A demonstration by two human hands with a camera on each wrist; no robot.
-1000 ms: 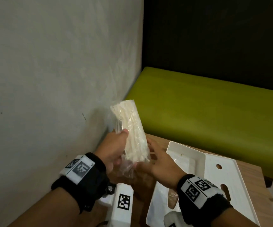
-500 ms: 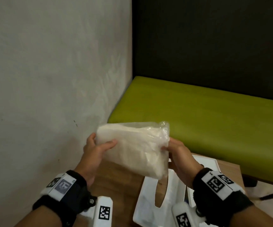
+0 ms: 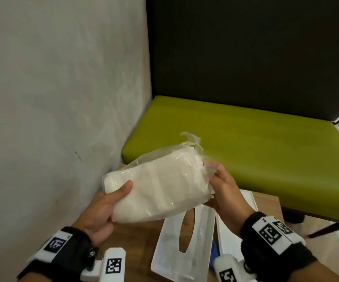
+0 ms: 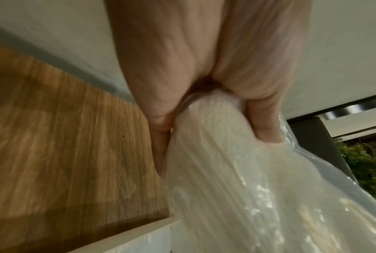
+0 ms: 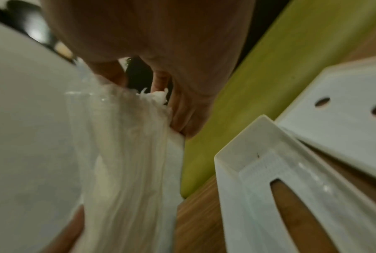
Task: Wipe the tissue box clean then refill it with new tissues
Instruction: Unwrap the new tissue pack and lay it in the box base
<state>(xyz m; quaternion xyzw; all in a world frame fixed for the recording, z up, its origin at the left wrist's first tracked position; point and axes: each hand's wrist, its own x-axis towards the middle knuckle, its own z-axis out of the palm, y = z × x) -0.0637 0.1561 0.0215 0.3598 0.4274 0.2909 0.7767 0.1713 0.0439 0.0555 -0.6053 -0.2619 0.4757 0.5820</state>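
I hold a pack of white tissues (image 3: 160, 186) in clear plastic wrap above the wooden table (image 3: 136, 241). My left hand (image 3: 103, 208) grips its near-left end, thumb on top (image 4: 262, 130), fingers underneath. My right hand (image 3: 223, 192) pinches the torn far-right end of the pack (image 5: 139, 137), where loose plastic sticks up. Below lies the white tissue box cover (image 3: 185, 241) with its oval slot facing up (image 5: 295, 205). A second white box part (image 3: 246, 202) with holes (image 5: 343, 109) lies just right of it, partly hidden by my right wrist.
A grey wall (image 3: 63, 98) runs along the left edge of the table. A green bench seat (image 3: 246, 143) with a dark backrest stands beyond the table's far edge. Something blue (image 3: 215, 249) peeks out between the two white parts.
The pack has turned from upright to lying across, one hand at each end. The plastic at the right end now stands open and loose. My view has shifted left.
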